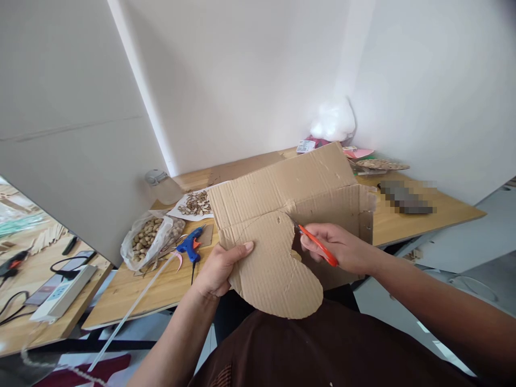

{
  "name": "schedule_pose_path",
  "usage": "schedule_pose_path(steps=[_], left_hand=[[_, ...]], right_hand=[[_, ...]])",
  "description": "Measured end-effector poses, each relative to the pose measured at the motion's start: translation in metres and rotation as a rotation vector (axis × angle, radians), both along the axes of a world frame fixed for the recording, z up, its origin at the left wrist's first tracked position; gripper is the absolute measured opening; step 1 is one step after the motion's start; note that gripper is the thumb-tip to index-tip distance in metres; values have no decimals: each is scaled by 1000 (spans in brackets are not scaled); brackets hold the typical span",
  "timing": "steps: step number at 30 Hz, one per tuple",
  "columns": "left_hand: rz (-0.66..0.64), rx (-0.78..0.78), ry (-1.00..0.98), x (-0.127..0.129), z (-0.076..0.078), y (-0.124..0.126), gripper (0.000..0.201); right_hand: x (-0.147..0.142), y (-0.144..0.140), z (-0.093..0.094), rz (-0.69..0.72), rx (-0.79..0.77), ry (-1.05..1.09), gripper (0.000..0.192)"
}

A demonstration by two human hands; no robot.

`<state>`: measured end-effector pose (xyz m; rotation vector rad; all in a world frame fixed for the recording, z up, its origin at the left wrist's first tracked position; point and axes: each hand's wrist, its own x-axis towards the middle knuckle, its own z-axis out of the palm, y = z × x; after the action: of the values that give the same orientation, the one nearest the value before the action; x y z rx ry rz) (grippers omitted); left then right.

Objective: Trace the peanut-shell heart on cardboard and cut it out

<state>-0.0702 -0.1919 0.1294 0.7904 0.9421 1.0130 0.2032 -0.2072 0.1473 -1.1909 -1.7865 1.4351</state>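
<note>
A large piece of brown cardboard point(266, 247) is held up over my lap, tilted toward me. Its lower part has a rounded, partly cut outline, and a faint curved line runs across it near the upper fold. My left hand point(220, 266) grips the left edge, thumb on the face and the other fingers behind. In my right hand point(342, 244) are red-handled scissors point(320, 246), their blades at the cardboard near the top of the notch. Part of the blades is hidden by the cardboard.
On the wooden table point(451, 209) lie a blue glue gun point(189, 246), a plastic bag of peanuts point(147, 236), shell pieces on white paper point(195, 204) and a clear jar point(163, 185). A power strip point(64, 293) sits at left. A blurred dark object point(405, 198) lies at right.
</note>
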Motion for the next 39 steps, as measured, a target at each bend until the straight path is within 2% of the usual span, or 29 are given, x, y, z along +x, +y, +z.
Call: schedule_pose_path(steps=[13,27,39], left_hand=[[-8,-13,19,0,2,0,40],[5,18,21,-3,5,5,42],[-43,27,56,-9,8,10,35]], right_hand=[[1,-2,-3,27,39,166,30],[0,-4,-4,0,48,168,34],[0,-5,-2,-66,45,49,39]])
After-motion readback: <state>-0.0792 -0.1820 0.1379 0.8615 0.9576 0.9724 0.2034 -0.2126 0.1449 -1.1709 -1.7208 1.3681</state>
